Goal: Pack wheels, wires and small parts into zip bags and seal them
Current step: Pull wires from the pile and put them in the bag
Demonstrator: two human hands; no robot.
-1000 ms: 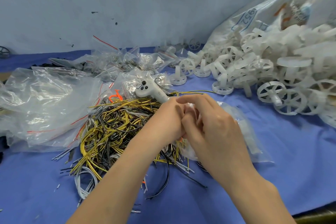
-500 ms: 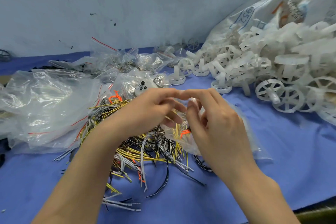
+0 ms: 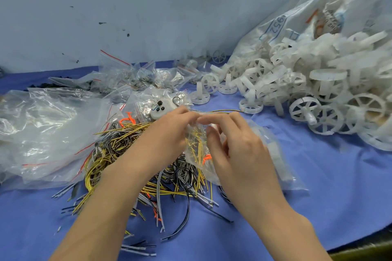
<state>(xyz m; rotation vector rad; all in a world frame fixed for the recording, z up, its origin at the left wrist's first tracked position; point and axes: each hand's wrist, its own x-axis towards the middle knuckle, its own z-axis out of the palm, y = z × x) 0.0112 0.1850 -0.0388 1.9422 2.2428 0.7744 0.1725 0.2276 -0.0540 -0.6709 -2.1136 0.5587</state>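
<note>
Blue cloth bench (image 3: 318, 197) against a grey wall, and the zip bag (image 3: 197, 144) of yellow wires sits between both hands, its mouth running left-right up top, left hand (image 3: 167, 131) and right hand (image 3: 235, 146) each pinching that edge, equally close.

Blue cloth (image 3: 318, 186) covers the whole table, under a pale grey-blue wall (image 3: 148, 2) flecked with dark specks. At nine o'clock, clear bags (image 3: 46, 133) carry thin red seal lines. In the centre the wire heap (image 3: 131, 154) runs yellow-and-black striped, plus black and pale grey strands, with orange ties (image 3: 127, 117) showing. Translucent white wheels (image 3: 305, 108) fill two o'clock, spilling from a whitish sack (image 3: 297, 15) printed in blue, possibly "952". The white part (image 3: 161, 110) carries black dots.
</note>
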